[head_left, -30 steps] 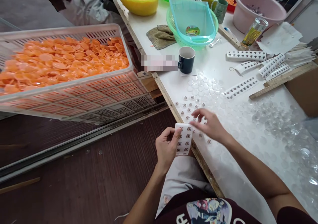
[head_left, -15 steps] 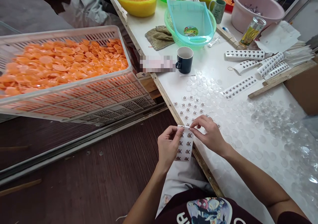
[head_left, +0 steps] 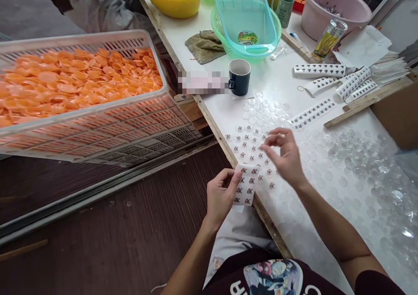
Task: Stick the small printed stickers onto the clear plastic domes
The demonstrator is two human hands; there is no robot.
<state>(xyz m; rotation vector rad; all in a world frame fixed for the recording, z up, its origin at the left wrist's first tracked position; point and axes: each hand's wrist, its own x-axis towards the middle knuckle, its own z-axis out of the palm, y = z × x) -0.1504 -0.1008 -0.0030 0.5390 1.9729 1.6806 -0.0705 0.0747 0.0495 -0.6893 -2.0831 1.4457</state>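
Holding a small sticker sheet (head_left: 246, 186) upright at the near edge of the white surface (head_left: 294, 216), the left hand (head_left: 220, 197) has its fingers closed on the sheet's left side, thumb pressed to the front. The sheet carries rows of small printed round stickers. The right hand (head_left: 284, 155) hovers just above the surface beyond the sheet, its thumb and forefinger pinched close together near the fingertips, the other fingers loosely spread; whether a sticker sits between them is too small to tell. Below that hand lie rows of clear round discs (head_left: 251, 144), many already bearing a sticker, with bare ones beyond them. A heap of more clear discs (head_left: 369, 160) spreads to the right. Farther back stand a dark mug (head_left: 239, 76), a folded cloth (head_left: 205, 45), a green basket (head_left: 245, 29) and several long sticker strips (head_left: 320, 70). To the left, off the surface, a pale crate (head_left: 98, 120) holds orange caps (head_left: 75, 79). Another person's sleeve (head_left: 98, 5) shows at the top left, next to a yellow bowl (head_left: 171, 1).
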